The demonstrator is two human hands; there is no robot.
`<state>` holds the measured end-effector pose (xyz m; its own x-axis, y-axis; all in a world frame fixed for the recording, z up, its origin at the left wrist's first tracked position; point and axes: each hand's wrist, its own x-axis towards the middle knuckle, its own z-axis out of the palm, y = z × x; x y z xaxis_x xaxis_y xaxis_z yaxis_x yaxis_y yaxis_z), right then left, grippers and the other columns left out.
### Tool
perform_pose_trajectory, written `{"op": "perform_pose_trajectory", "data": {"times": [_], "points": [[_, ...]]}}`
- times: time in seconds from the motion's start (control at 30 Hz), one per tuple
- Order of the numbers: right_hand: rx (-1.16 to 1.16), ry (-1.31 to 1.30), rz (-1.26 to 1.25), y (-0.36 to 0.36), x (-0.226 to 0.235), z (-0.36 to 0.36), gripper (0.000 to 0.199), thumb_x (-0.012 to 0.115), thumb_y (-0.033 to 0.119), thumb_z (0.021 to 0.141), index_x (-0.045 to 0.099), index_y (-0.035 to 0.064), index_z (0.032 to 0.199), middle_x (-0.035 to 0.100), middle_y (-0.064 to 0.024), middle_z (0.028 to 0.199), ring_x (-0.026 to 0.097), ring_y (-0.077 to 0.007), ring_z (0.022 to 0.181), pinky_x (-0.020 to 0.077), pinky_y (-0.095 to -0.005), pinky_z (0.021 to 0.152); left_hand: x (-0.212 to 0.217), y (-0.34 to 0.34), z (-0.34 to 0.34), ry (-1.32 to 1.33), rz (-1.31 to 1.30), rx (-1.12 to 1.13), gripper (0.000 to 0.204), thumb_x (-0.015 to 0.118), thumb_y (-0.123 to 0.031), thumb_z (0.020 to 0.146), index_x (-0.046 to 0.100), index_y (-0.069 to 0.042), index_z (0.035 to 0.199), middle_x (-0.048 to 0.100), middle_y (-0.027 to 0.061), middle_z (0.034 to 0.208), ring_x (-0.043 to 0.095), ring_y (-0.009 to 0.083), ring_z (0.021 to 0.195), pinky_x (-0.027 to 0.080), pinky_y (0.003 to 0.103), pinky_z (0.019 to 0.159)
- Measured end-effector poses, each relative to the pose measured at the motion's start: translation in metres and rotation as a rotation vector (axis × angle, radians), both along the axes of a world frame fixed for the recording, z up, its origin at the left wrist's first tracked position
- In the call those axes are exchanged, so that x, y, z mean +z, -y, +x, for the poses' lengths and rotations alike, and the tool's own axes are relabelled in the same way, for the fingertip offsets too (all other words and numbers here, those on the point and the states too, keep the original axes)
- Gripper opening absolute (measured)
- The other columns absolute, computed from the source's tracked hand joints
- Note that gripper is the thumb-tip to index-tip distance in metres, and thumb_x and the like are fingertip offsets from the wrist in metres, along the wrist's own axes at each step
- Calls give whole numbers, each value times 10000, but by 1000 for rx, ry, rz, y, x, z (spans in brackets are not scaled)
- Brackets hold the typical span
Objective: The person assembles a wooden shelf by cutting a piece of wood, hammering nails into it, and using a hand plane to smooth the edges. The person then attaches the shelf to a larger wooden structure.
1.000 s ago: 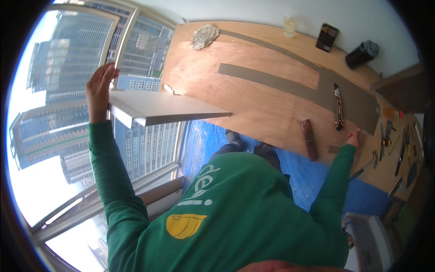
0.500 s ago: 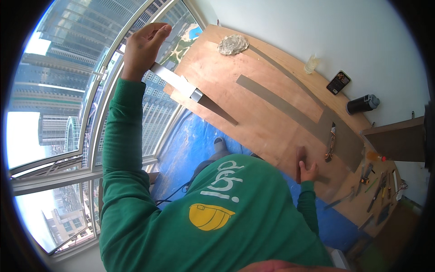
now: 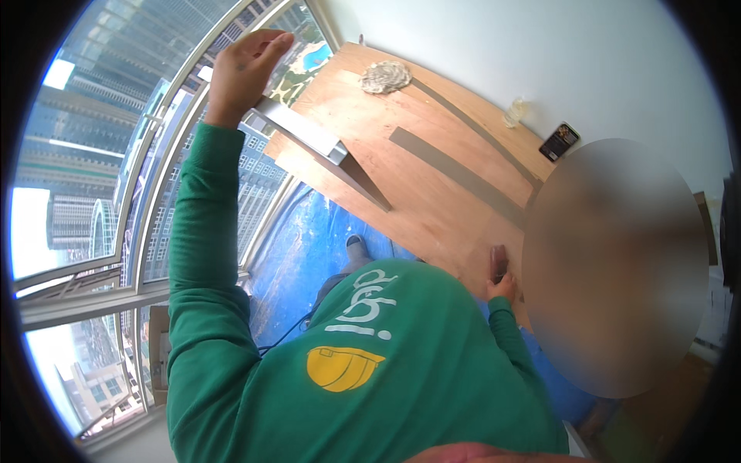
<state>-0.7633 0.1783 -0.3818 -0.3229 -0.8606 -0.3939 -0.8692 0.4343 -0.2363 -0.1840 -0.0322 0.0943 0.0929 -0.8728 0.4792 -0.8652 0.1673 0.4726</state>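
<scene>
My left hand (image 3: pixel 245 73) is raised high at the upper left, fingers and thumb curled together. A long thin strip (image 3: pixel 305 131), glossy pale above and grey-brown below, slants down from behind that wrist to the wooden board (image 3: pixel 340 108). It appears held up by this hand, though the grip itself is hidden. Low over the board's near edge, my right hand (image 3: pixel 503 288) is closed on a reddish-brown block (image 3: pixel 499 261) that stands out beyond the fingers. A grey-brown strip (image 3: pixel 455 176) lies flat on the board, in front of a thinner one (image 3: pixel 475 127).
A crumpled cloth (image 3: pixel 386 77) lies at the board's far left. Along the wall stand a clear cup (image 3: pixel 515 113) and a dark phone-like object (image 3: pixel 559 141). A blurred oval hides the right side. Windows rise at left; blue sheeting (image 3: pixel 297 255) covers the floor.
The view has shifted slightly. The raised strip tilts more. My right hand has moved a little left with the block, fingers more closed. The tools at right are hidden behind blur.
</scene>
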Motion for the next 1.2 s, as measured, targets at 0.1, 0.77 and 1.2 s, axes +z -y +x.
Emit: {"op": "perform_pose_trajectory", "data": {"times": [0.1, 0.77, 1.2], "points": [[-26, -9, -206, -17, -21, -13, 626, 855, 267, 755, 576, -19, 1237, 582, -244, 1311, 546, -460, 1230, 472, -520, 1059, -10, 16, 8, -168, 62, -107, 428, 692, -386, 998, 749, -11, 1196, 779, 120, 1082, 738, 208, 1027, 565, 337, 899], [-195, -65, -21, 30, -18, -59, 768, 856, 342, 804, 544, 13, 1423, 558, -218, 1412, 545, -401, 1302, 480, -475, 1084, -1, 20, -7, -23, 3, -45, 419, 702, -435, 976, 789, -59, 1141, 795, 119, 962, 762, 204, 886, 584, 330, 840], [-35, 751, -349, 103, 127, 75, 341, 670, 256, 1016, 713, -5, 1232, 741, -101, 1127, 692, -172, 1024, 532, -307, 927, 24, 4, -45, -85, 118, 64, 445, 665, -411, 954, 770, -16, 1131, 775, 213, 1000, 758, 304, 863, 591, 414, 806]]}}
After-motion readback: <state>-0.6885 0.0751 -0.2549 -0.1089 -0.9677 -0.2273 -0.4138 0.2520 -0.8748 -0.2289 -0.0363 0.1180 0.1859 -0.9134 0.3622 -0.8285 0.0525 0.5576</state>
